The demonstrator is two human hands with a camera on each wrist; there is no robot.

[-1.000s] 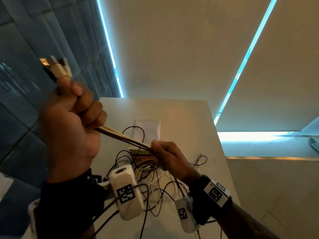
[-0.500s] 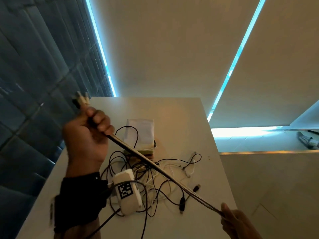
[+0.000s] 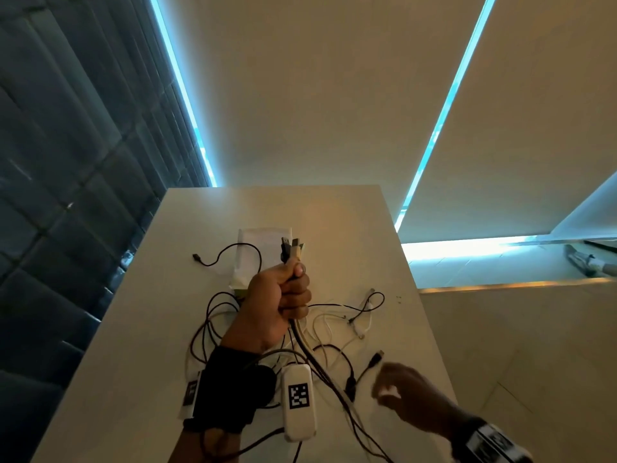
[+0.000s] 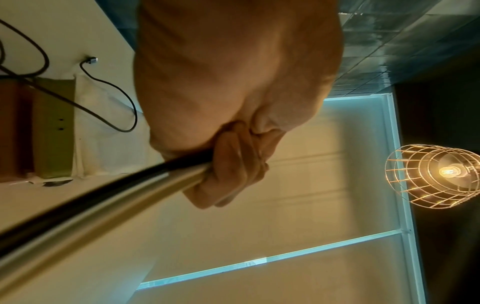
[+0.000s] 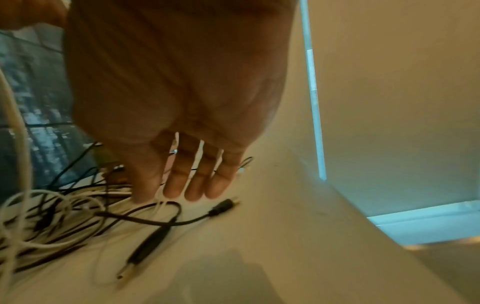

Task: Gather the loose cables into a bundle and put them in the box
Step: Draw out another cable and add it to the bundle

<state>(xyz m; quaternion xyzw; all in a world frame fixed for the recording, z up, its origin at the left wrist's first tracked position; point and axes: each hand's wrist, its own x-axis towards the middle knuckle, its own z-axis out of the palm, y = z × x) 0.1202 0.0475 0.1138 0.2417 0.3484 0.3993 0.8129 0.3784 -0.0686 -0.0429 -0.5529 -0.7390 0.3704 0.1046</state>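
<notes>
My left hand grips a bundle of black and white cables upright over the middle of the table. Their plug ends stick out above the fist, and in the left wrist view the fingers curl round the strands. The strands trail down toward the front edge. My right hand hovers at the front right, fingers straight, holding nothing. Beneath it lie loose black and white cables, a black jack plug among them. The olive box with a white flap stands behind my left hand.
The white table ends close by on the right, with floor below. More loose cable ends lie right of my left hand, and one black cable loops over the box flap. A dark tiled wall runs along the left.
My left hand came down from high on the left to the table's middle, holding the bundle. My right hand slid along the cables to the front right and let them go.
</notes>
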